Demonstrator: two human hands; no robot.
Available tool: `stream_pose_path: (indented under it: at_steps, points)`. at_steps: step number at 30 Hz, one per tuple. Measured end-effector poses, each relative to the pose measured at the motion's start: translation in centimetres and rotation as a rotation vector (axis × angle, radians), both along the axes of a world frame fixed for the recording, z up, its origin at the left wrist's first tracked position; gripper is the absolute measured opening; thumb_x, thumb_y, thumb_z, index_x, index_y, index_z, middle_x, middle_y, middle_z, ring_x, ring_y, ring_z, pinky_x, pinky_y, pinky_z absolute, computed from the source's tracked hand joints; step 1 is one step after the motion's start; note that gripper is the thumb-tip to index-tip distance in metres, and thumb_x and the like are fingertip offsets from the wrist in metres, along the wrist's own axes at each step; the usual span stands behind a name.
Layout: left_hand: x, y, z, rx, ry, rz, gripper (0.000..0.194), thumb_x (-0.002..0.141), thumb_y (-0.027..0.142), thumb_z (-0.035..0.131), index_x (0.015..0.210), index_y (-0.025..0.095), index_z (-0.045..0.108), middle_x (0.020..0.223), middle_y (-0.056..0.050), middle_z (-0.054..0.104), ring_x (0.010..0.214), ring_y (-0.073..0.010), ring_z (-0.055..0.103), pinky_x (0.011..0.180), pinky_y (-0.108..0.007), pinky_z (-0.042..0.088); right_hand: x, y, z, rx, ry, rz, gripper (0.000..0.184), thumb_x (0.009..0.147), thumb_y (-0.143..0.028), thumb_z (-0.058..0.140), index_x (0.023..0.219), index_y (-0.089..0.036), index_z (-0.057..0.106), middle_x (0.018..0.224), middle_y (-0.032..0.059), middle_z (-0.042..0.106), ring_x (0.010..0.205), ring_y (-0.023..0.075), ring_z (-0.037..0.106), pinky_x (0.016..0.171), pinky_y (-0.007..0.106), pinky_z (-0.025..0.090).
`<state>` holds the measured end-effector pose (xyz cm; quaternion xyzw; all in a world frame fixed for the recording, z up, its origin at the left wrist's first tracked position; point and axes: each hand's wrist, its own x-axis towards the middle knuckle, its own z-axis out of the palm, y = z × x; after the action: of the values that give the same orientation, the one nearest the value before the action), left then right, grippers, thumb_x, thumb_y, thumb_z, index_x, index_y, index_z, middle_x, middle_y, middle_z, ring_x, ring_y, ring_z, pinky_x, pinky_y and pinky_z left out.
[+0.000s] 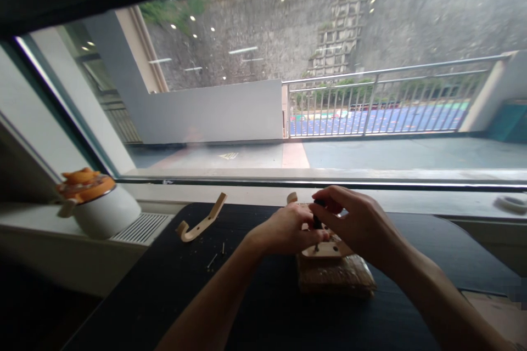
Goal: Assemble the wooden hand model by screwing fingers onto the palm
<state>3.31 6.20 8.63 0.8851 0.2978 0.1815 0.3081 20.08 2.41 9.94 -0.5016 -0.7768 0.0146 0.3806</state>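
Observation:
My right hand (pixel 354 216) is closed round the black handle of what looks like a screwdriver (pixel 317 219), held upright with its tip down. Below it lies a light wooden piece (pixel 325 250) with dark holes, and a screw (pixel 317 247) stands in one of them. My left hand (pixel 284 228) closes on the wooden parts from the left, thumb close to the screwdriver; its fingertips are partly hidden. Behind it a curled wooden end (pixel 292 197) shows. Under the wood is a brown, shiny wrapped block (pixel 335 277).
A loose wooden hook (pixel 203 223) with holes lies at the left of the black table (pixel 164 290). Two screws (pixel 212 261) are nearby. On the windowsill stand a white pot with an orange animal-shaped top (pixel 105 211) and a white ring (pixel 510 204). The window borders the far side.

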Motion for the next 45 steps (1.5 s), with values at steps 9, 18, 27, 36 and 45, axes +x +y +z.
stream_pose_path:
  at_steps: [9, 18, 27, 36, 45]
  points:
    - [-0.19, 0.2, -0.31, 0.031, 0.023, 0.003, 0.024, 0.086, 0.036, 0.056, 0.093, 0.017, 0.068, 0.089, -0.003, 0.066, 0.081, -0.0174, 0.058, 0.077, -0.026, 0.045, 0.64, -0.1, 0.31, -0.034, 0.031, 0.121, 0.026, 0.087, -0.027, 0.049, 0.104, -0.026, 0.069, 0.089, 0.0002, 0.071, 0.071, 0.0139, 0.064, 0.059, 0.022, 0.047]
    - [0.07, -0.05, 0.12, 0.094, 0.022, -0.023, 0.022, 0.087, 0.033, 0.054, 0.089, 0.016, 0.068, 0.095, -0.003, 0.065, 0.084, -0.0168, 0.057, 0.075, -0.025, 0.044, 0.57, 0.11, 0.25, -0.011, -0.005, -0.011, 0.017, 0.084, -0.033, 0.055, 0.089, -0.022, 0.066, 0.076, 0.0, 0.068, 0.065, 0.0143, 0.061, 0.058, 0.025, 0.044]
    - [-0.14, 0.31, -0.19, 0.085, -0.002, -0.063, 0.022, 0.087, 0.032, 0.054, 0.088, 0.015, 0.068, 0.096, -0.004, 0.065, 0.084, -0.0164, 0.057, 0.075, -0.024, 0.044, 0.5, -0.02, 0.07, -0.071, 0.048, 0.06, 0.025, 0.086, -0.03, 0.051, 0.105, -0.024, 0.066, 0.084, 0.0009, 0.071, 0.066, 0.0135, 0.064, 0.058, 0.023, 0.047]
    - [-0.05, 0.07, 0.04, 0.075, 0.054, -0.007, 0.03, 0.085, 0.039, 0.055, 0.072, 0.014, 0.064, 0.081, -0.002, 0.063, 0.072, -0.0137, 0.055, 0.065, -0.022, 0.042, 0.96, -0.28, 0.64, -0.054, 0.005, 0.075, 0.022, 0.085, -0.027, 0.052, 0.1, -0.024, 0.069, 0.087, -0.0004, 0.072, 0.072, 0.0138, 0.065, 0.063, 0.022, 0.046]
    - [0.06, 0.15, -0.04, 0.132, 0.013, -0.045, 0.027, 0.087, 0.034, 0.054, 0.072, 0.014, 0.063, 0.09, -0.003, 0.062, 0.079, -0.0141, 0.054, 0.069, -0.023, 0.042, 0.76, 0.35, 0.02, -0.022, 0.019, -0.013, 0.014, 0.082, -0.032, 0.058, 0.087, -0.021, 0.066, 0.074, -0.0012, 0.066, 0.064, 0.0133, 0.059, 0.058, 0.025, 0.042]
